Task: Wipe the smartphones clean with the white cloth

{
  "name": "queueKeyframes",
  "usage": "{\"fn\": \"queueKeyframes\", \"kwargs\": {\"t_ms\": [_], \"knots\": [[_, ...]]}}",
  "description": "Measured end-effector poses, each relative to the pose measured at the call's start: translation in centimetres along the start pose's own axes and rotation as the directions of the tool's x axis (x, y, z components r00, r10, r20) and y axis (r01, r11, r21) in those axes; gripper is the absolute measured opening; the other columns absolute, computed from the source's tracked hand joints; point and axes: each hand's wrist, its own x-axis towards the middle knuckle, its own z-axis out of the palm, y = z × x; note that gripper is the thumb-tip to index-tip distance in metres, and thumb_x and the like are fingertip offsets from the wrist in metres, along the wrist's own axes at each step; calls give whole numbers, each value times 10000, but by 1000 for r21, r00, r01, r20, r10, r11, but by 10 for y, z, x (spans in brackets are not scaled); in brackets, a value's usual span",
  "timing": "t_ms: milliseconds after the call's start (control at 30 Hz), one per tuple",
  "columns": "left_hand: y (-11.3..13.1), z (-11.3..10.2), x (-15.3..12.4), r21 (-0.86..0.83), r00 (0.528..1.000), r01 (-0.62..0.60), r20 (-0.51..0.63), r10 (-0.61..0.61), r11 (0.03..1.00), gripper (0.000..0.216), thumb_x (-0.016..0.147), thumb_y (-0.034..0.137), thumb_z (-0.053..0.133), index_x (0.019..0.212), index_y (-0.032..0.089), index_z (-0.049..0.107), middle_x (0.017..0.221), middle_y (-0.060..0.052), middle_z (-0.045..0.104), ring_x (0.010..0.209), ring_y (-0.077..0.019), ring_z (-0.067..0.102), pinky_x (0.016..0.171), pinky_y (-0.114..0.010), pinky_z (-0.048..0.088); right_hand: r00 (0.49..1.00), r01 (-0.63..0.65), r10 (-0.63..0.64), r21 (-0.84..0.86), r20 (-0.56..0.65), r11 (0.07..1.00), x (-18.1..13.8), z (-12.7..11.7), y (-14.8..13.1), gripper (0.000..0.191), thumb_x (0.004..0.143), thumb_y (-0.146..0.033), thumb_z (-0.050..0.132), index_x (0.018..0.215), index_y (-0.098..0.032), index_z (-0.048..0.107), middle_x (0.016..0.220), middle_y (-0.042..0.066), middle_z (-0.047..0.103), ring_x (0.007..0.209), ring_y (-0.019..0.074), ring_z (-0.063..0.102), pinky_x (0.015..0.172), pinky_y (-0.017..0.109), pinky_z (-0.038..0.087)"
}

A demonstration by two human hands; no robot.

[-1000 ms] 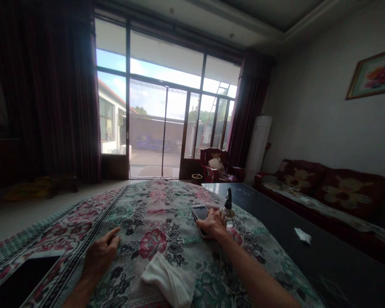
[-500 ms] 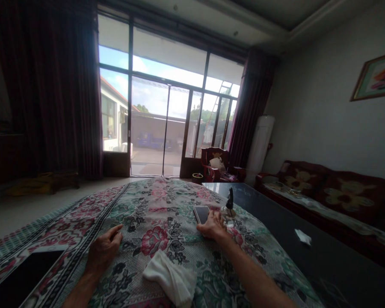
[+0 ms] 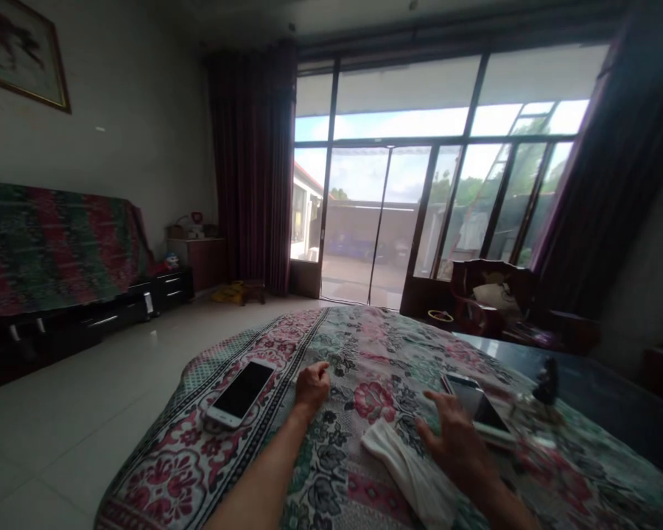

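Note:
My left hand (image 3: pixel 311 386) rests curled on the floral cloth (image 3: pixel 365 353) that covers the table, fingers folded in with nothing in them. A white phone (image 3: pixel 241 391) lies face up just left of it. My right hand (image 3: pixel 454 440) hovers with fingers spread, its fingertips at the near edge of a second phone (image 3: pixel 478 408) that lies on the cloth. A folded white cloth (image 3: pixel 412 475) lies between my forearms, close to the right hand.
A small dark figure on a glass base (image 3: pixel 546 386) stands right of the second phone, by the bare dark tabletop (image 3: pixel 613 397). A covered cabinet (image 3: pixel 49 250) lines the left wall. Glass doors (image 3: pixel 381 221) and a wooden chair (image 3: pixel 489 294) are beyond the table.
The view has swung left, so the left wall and white phone now show. My right hand has drawn back off the second phone and opened. My left hand stays curled on the cloth.

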Motion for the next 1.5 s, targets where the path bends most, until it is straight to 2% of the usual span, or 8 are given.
{"fn": "queueKeyframes", "kwargs": {"t_ms": [167,333,433,600,933,1200,1333,1500], "knots": [[4,-16,-4,53,994,-35,103,29,998,325,917,353,574,1194,184,554,1218,-72,583,996,-204,614,829,-415,540,986,-23,-3,159,166,987,-29,8,-46,431,820,-408,475,1179,-188,568,1216,115,586,1115,258,566,947,374,445],[-7,-65,-17,252,999,-31,48,20,967,239,888,209,560,1115,192,631,1141,-74,652,1061,-201,606,952,-342,460,983,-23,-5,151,183,988,-43,6,-55,354,834,-390,483,1090,-202,638,1196,99,610,1117,262,555,945,388,425],[-18,-104,-30,395,999,17,-37,-2,919,328,857,217,518,1170,187,613,1264,-119,593,1255,-260,481,1059,-357,344,984,-20,-5,137,179,990,-46,6,-56,309,835,-375,502,1058,-228,657,1183,83,624,1130,263,541,949,385,408],[-37,-145,-49,562,991,134,-51,-127,817,672,646,375,683,1223,57,547,1336,-253,498,1209,-421,490,990,-483,383,981,-47,22,126,192,991,-46,2,-61,275,838,-338,518,1052,-236,657,1191,75,624,1147,251,526,970,361,378],[-55,-160,-45,606,987,74,70,-146,792,580,694,370,560,1193,74,554,1113,-183,657,1049,-322,625,855,-357,477,988,-59,30,200,149,978,-51,-5,-68,333,822,-257,520,1148,-236,588,1173,67,630,1103,233,552,956,351,370],[-63,-167,-47,585,991,79,40,-126,807,678,660,347,580,1283,85,523,1226,-167,630,1115,-327,599,906,-351,463,991,-69,41,214,129,975,-51,-4,-69,317,788,-214,542,1097,-246,605,1123,60,644,1098,237,546,963,334,352],[-52,-175,-55,582,998,35,29,-64,813,668,637,320,600,1271,116,558,1218,-141,651,1053,-328,631,853,-338,485,990,-72,41,232,135,970,-52,-5,-70,310,785,-213,541,1087,-251,601,1121,55,640,1090,239,532,942,337,343],[-20,-189,-78,584,985,-94,171,-9,806,680,588,270,606,1263,193,580,1211,-73,667,1081,-296,622,870,-307,480,988,-85,50,245,144,966,-53,-4,-71,298,786,-220,543,1080,-244,592,1113,56,634,1094,241,507,944,342,324]]}}
